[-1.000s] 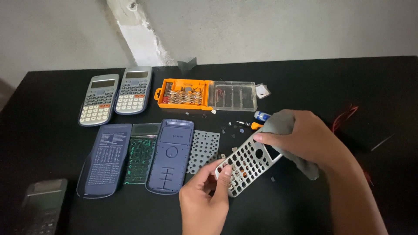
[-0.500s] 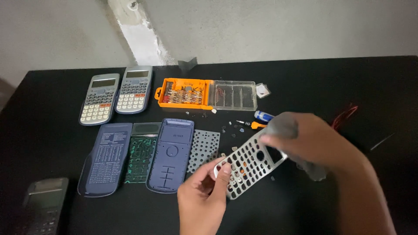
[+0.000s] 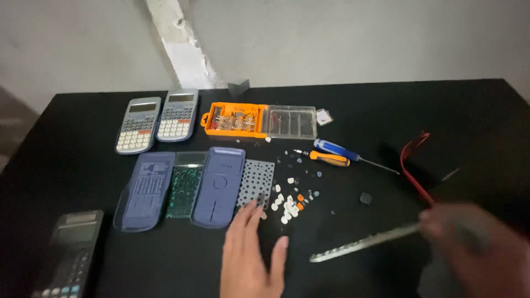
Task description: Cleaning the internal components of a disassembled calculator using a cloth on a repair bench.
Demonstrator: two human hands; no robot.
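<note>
My right hand [image 3: 469, 251] is blurred at the lower right and grips a grey calculator front frame [image 3: 364, 243] full of key holes, seen nearly edge-on, just above the black table [image 3: 386, 110]. My left hand [image 3: 251, 254] is flat and empty with its fingers apart, its fingertips close to a grey perforated key mat [image 3: 256, 182]. A scatter of small loose calculator keys [image 3: 290, 204], white, orange and dark, lies just right of that hand. Left of the mat lie a blue back shell [image 3: 220, 185], a green circuit board [image 3: 185, 185] and a blue slide cover [image 3: 144, 190].
Two grey calculators [image 3: 157, 116] sit at the back left beside an orange and clear screwdriver bit case [image 3: 259, 120]. A blue screwdriver [image 3: 342, 152] and an orange one [image 3: 326, 158] lie mid-table. A dark calculator [image 3: 69, 251] is at the front left, red wire [image 3: 414, 165] at the right.
My left hand let go of the frame and now lies flat and empty. My right hand swept the frame to the lower right, uncovering the loose keys and both screwdrivers.
</note>
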